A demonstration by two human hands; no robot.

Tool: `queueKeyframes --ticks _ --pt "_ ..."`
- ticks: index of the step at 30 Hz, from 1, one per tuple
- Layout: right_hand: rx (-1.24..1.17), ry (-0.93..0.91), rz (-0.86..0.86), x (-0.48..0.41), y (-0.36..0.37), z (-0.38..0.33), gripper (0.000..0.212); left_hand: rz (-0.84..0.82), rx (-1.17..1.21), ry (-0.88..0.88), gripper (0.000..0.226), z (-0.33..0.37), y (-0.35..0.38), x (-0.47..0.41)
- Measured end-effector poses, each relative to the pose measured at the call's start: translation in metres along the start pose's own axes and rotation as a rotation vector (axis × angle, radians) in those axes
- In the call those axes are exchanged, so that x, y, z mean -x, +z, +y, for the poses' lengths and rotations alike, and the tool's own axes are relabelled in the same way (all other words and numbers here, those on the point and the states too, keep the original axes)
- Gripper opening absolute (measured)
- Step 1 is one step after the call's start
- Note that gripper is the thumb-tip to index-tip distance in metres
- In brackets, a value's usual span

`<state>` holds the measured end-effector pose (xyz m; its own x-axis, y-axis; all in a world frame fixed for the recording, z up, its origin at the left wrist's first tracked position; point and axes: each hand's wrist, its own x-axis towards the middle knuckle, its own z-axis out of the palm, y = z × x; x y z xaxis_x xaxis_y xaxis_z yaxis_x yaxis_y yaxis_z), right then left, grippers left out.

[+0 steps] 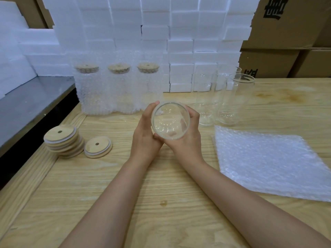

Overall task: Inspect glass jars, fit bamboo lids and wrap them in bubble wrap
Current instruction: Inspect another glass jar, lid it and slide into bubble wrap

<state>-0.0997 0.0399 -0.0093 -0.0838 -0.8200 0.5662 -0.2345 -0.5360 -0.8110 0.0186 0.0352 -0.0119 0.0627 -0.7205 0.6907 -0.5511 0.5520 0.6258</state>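
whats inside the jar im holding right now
The glass jar looks empty: seen end-on, only the right hand shows through the glass. The left hand covers its left wall, so that side is unseen.

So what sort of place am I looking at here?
Probably a packing bench in a warehouse or small workshop: cardboard cartons and stacked foam blocks behind the wooden table, and three bubble-wrapped lidded jars standing finished.
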Motion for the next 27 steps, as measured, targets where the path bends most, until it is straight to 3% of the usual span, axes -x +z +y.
queueKeyframes --ticks 5,10,13,15,18,20,24,27 --pt "0.047 -0.027 0.018 0.001 0.000 -0.004 0.092 -0.025 0.012 -0.055 0.072 -0.004 0.003 -0.002" --pt "0.068 -0.033 0.011 -0.001 -0.004 -0.007 0.090 -0.106 0.086 -0.108 0.105 0.008 -0.001 -0.001" --pt "0.054 -0.006 0.025 0.000 -0.005 -0.009 0.089 -0.171 0.082 -0.040 0.102 0.013 -0.010 -0.001" --pt "0.026 0.022 0.038 0.000 -0.005 -0.008 0.089 -0.116 0.068 -0.026 0.093 0.015 -0.019 -0.001" --pt "0.017 0.047 0.039 -0.001 -0.006 -0.006 0.087 0.127 -0.211 -0.086 0.071 0.011 -0.034 -0.006" --pt "0.018 0.077 0.039 0.000 -0.005 -0.005 0.086 0.191 -0.480 -0.219 0.056 0.003 -0.042 -0.011" --pt "0.019 0.098 0.029 -0.001 -0.004 -0.004 0.091 0.054 -0.859 -0.485 0.047 -0.012 -0.053 -0.011" --pt "0.006 0.132 0.025 -0.001 -0.005 -0.003 0.091 -0.111 -0.975 -0.610 0.045 -0.013 -0.051 -0.008"
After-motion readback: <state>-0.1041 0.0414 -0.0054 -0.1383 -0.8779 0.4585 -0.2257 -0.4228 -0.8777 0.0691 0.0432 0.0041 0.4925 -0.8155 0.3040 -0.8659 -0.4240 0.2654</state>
